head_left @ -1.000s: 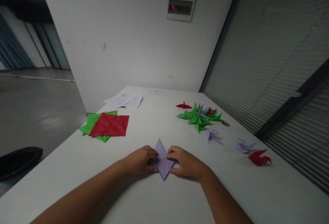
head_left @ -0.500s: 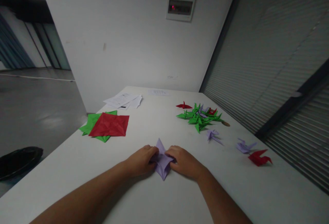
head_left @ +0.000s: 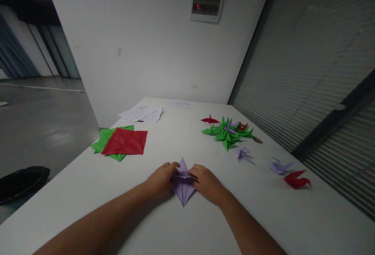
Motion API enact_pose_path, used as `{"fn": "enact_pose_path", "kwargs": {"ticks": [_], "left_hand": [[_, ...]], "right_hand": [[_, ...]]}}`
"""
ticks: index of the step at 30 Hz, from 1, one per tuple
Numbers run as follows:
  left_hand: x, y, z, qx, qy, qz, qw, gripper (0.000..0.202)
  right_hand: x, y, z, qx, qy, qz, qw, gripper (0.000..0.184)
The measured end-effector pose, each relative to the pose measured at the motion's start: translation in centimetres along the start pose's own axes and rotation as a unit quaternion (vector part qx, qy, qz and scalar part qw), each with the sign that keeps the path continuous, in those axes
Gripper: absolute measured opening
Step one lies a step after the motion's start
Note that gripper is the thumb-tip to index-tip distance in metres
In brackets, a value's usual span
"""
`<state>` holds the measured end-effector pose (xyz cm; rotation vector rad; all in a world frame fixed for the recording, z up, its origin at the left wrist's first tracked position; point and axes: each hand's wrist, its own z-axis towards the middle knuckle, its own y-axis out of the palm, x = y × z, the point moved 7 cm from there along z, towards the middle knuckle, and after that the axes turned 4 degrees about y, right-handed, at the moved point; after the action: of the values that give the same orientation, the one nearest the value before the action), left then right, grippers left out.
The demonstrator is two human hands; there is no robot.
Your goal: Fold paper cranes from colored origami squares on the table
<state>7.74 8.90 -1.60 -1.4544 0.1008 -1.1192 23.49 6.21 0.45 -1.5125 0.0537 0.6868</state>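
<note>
Lilac paper (head_left: 183, 190) between fingers (head_left: 175, 165), printed sheets (head_left: 140, 113) beyond, illegible.

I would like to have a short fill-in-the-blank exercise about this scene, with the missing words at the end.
1. The left hand and the right hand hold a folded paper whose colour is ____.
2. The red sheet lies on sheets coloured ____.
3. The paper bird farthest right in the picture is ____.
4. The white papers lie toward the table's ____ side.

Missing words: purple; green; red; left.

One head-worn view from close above a white counter (head_left: 172, 139), looking forward and down toward the far wall (head_left: 146, 44).
</note>
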Motion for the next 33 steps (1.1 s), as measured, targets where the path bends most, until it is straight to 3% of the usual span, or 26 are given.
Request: {"fn": "enact_pose_path", "kwargs": {"ticks": [5, 11, 19, 26, 29, 31, 33], "left_hand": [[0.2, -0.2, 0.2, 0.004, -0.007, 0.008, 1.0, 0.044], [0.5, -0.2, 0.3, 0.004, -0.039, 0.058, 0.998, 0.047], [0.7, -0.3, 0.2, -0.016, -0.06, 0.123, 0.99, 0.05], [1.3, -0.8, 0.0, -0.027, -0.062, 0.102, 0.992, 0.041], [2.5, -2.6, -0.3, 0.032, -0.004, 0.146, 0.989, 0.043], [4.4, -3.7, -0.8, 0.056, 0.079, 0.204, 0.974, 0.02], [6.1, -3.5, -1.4, 0.013, 0.158, 0.226, 0.961, 0.011]], "right_hand": [[0.4, 0.7, 0.5, 0.004, 0.041, -0.012, 0.999, 0.014], [1.2, 1.0, 0.9, 0.021, 0.098, -0.006, 0.995, 0.006], [1.0, 1.1, 0.6, 0.01, 0.145, 0.049, 0.988, 0.009], [1.2, 1.3, 0.7, 0.004, 0.18, 0.027, 0.983, 0.01], [1.2, 1.4, 0.7, 0.002, 0.178, 0.029, 0.984, 0.013], [1.2, 1.4, 0.7, 0.001, 0.175, 0.033, 0.984, 0.012], [1.1, 1.4, 0.7, 0.004, 0.172, 0.034, 0.985, 0.01]]}}
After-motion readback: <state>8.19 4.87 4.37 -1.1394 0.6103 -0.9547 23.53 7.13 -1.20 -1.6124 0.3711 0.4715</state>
